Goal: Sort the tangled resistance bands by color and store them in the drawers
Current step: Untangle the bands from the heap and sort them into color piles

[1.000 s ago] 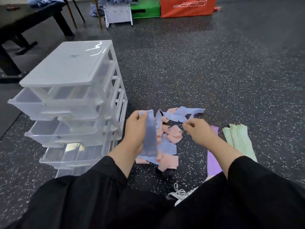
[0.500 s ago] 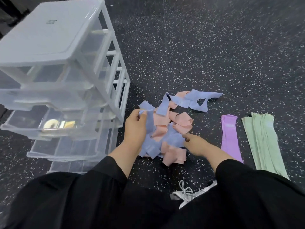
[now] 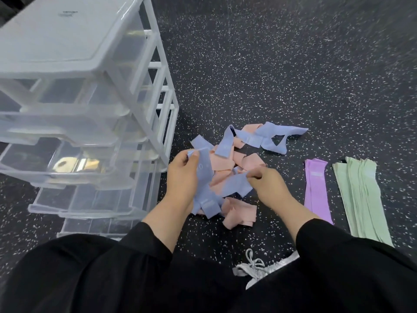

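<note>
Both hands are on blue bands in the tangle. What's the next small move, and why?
Probably lift the right hand up and away, drawing its pinched blue elastic band clear of the pink elastic bands. The left hand already grips another blue band, and the pile is mixed blue and pink.

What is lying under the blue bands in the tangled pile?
Pink bands lie under and between the blue bands on the speckled floor. How many sit beneath cannot be told; the hands cover part of the pile.
</note>
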`<control>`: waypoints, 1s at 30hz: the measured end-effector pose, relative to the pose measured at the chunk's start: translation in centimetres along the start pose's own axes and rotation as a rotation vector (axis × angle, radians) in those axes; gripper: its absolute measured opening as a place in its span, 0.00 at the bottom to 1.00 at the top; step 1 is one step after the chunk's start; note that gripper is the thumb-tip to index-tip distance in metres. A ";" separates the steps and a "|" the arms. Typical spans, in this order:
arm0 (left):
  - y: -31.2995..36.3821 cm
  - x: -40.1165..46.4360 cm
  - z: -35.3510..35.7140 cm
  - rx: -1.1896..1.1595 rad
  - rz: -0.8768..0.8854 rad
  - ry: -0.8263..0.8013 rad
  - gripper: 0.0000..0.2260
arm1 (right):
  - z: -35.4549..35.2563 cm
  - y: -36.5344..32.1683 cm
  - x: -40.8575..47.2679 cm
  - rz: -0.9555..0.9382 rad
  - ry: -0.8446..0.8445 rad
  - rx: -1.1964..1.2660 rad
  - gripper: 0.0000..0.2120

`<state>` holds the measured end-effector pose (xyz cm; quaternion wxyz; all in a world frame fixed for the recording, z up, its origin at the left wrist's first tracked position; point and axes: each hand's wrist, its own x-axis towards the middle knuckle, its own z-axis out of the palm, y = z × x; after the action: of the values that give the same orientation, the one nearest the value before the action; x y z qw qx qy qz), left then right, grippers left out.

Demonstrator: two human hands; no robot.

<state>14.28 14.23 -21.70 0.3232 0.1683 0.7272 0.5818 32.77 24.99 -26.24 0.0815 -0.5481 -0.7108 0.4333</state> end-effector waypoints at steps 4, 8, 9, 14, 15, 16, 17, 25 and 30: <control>1.3 -1.1 -0.5 -0.097 -0.012 -0.027 0.09 | -2.8 -4.2 -2.0 -0.034 0.072 0.331 0.14; 3.5 -2.1 -1.2 -0.205 -0.018 -0.078 0.09 | -5.6 -7.7 -4.4 -0.168 0.139 0.188 0.19; 4.1 -2.3 -1.3 -0.217 -0.008 -0.089 0.09 | -6.3 -8.6 -5.0 -0.207 0.149 0.141 0.16; 6.9 -4.0 -2.1 -0.235 0.063 -0.169 0.16 | -10.2 -13.3 -8.1 -0.376 0.220 0.084 0.15; 7.6 -4.4 -2.2 -0.241 0.068 -0.177 0.16 | -10.8 -14.0 -8.7 -0.397 0.227 0.080 0.15; 8.2 -4.8 -2.4 -0.246 0.072 -0.182 0.15 | -11.4 -14.6 -9.2 -0.411 0.230 0.061 0.15; 9.0 -5.3 -2.5 -0.258 0.076 -0.192 0.13 | -11.9 -15.3 -9.8 -0.426 0.230 0.041 0.15; 14.4 -8.2 -2.9 -0.236 0.244 -0.273 0.13 | -15.3 -20.4 -16.2 -0.621 0.177 0.034 0.13; 16.9 -10.7 -2.7 -0.242 0.279 -0.371 0.10 | -14.8 -22.1 -18.2 -0.642 0.119 -0.002 0.11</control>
<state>18.09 10.09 -2.32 0.3855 0.3308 0.5503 0.6627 32.83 16.82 4.92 0.2548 -0.3205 -0.8418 0.3517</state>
